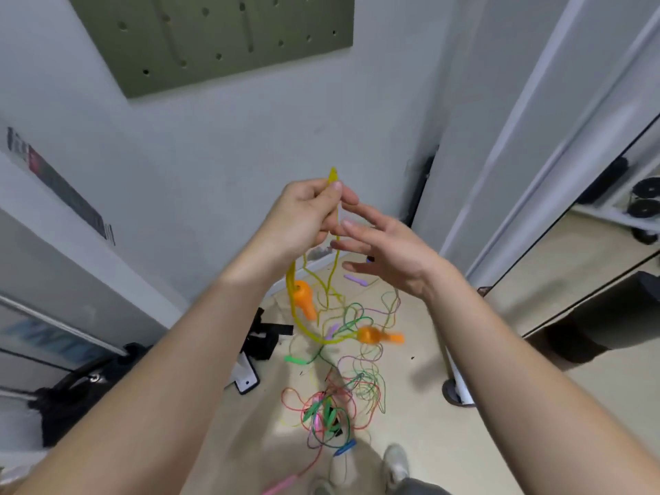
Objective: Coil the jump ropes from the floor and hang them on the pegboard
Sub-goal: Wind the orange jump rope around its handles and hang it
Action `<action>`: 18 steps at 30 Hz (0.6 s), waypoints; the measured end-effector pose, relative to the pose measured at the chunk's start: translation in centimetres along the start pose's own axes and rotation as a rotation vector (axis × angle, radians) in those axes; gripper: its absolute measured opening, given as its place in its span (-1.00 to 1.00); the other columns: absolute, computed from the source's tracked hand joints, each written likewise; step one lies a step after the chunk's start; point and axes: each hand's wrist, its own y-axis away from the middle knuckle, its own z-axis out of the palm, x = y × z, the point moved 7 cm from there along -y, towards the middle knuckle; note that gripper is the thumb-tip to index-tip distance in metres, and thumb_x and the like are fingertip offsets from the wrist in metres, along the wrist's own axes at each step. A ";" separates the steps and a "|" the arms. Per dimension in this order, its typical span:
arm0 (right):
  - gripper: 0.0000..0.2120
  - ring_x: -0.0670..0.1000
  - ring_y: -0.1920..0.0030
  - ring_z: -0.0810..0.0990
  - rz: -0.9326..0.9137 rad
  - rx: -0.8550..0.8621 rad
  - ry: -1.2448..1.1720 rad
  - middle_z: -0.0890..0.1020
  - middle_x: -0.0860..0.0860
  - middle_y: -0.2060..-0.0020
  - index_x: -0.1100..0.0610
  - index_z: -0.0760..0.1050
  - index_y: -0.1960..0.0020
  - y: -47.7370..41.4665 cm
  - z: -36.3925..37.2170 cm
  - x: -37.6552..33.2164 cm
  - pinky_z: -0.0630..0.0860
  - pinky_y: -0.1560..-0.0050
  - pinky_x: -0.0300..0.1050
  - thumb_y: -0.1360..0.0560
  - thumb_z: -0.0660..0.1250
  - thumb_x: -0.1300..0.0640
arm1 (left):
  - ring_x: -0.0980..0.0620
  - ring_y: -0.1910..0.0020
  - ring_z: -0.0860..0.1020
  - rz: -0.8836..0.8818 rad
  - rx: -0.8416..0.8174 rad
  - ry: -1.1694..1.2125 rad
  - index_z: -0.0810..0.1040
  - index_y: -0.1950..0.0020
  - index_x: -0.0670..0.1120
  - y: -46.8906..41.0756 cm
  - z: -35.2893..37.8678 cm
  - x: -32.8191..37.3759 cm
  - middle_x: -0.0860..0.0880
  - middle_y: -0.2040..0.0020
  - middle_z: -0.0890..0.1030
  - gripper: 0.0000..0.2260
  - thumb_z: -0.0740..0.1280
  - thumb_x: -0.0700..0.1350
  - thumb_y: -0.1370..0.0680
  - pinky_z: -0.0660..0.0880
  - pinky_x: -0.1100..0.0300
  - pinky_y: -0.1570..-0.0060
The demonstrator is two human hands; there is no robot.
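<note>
Head view: left hand (303, 216) pinches the doubled yellow jump rope (334, 177) at frame centre; right hand (389, 251) is flat-fingered just beside it, gripping nothing. Two orange handles (303, 298) dangle below. Coiling is barely begun — the pegboard (214, 41), upper left, shows no rope. Tangled ropes (343, 398) lie on the floor (500, 405) — count indeterminate.

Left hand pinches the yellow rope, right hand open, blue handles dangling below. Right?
No: the handles are orange, not blue. Head view: left hand pinches the yellow rope, right hand open, handles dangling below.
</note>
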 end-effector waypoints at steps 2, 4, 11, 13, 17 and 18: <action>-0.61 0.05 -0.22 0.58 0.000 -0.022 -0.128 0.55 0.16 -0.28 0.02 0.44 -0.33 -0.1 -1.1 -0.1 0.45 -0.21 0.03 -0.54 0.27 -0.06 | 0.18 0.63 0.17 0.000 0.034 0.077 0.51 0.14 -0.16 -1.2 0.1 -0.3 0.09 0.58 0.26 -0.70 0.08 -0.09 -0.67 0.13 0.39 0.62; -0.58 0.04 -0.26 0.56 0.015 -0.165 -0.112 0.62 0.08 -0.19 0.05 0.45 -0.31 -0.3 -0.6 0.1 0.38 -0.22 0.05 -0.53 0.23 -0.13 | 0.17 0.66 0.15 -0.017 0.057 0.221 0.47 0.14 -0.16 -2.4 0.6 -0.8 0.07 0.57 0.24 -0.70 0.07 -0.07 -0.67 0.09 0.39 0.62; -0.88 0.03 0.04 0.52 -0.015 -0.223 0.203 0.61 0.10 0.12 0.08 0.53 0.05 -4.1 -2.5 1.7 0.45 0.03 -0.16 -0.61 0.23 0.16 | 0.13 0.58 0.24 -0.032 0.297 0.603 0.42 0.14 -0.12 -9.5 0.3 -2.2 0.04 0.50 0.29 -0.73 0.06 -0.07 -0.68 0.15 0.29 0.53; -0.87 0.08 0.12 0.44 -0.055 -0.204 0.203 0.53 0.16 0.17 0.06 0.53 0.12 -5.8 -4.9 0.8 0.45 0.10 -0.08 -0.59 0.27 0.17 | 0.12 0.55 0.30 -0.040 0.382 0.676 0.42 0.12 -0.12 -11.9 -0.4 -2.0 0.04 0.49 0.32 -0.74 0.06 -0.06 -0.68 0.22 0.30 0.49; -0.82 0.06 0.27 0.52 -0.104 -0.203 0.298 0.58 0.11 0.27 0.01 0.54 0.21 -9.0 -8.9 -0.6 0.42 0.24 -0.04 -0.56 0.30 0.15 | 0.09 0.49 0.41 -0.074 0.475 0.775 0.43 0.10 -0.13 -16.7 0.0 -1.8 0.01 0.45 0.39 -0.73 0.05 -0.04 -0.67 0.37 0.31 0.44; -0.86 0.07 0.26 0.57 -0.099 -0.176 0.293 0.58 0.07 0.32 0.02 0.53 0.16 -9.8 -9.8 -0.8 0.42 0.28 -0.07 -0.57 0.30 0.14 | 0.09 0.49 0.42 -0.091 0.487 0.802 0.43 0.10 -0.13 -17.7 0.2 -1.9 0.00 0.44 0.39 -0.72 0.05 -0.04 -0.67 0.38 0.30 0.44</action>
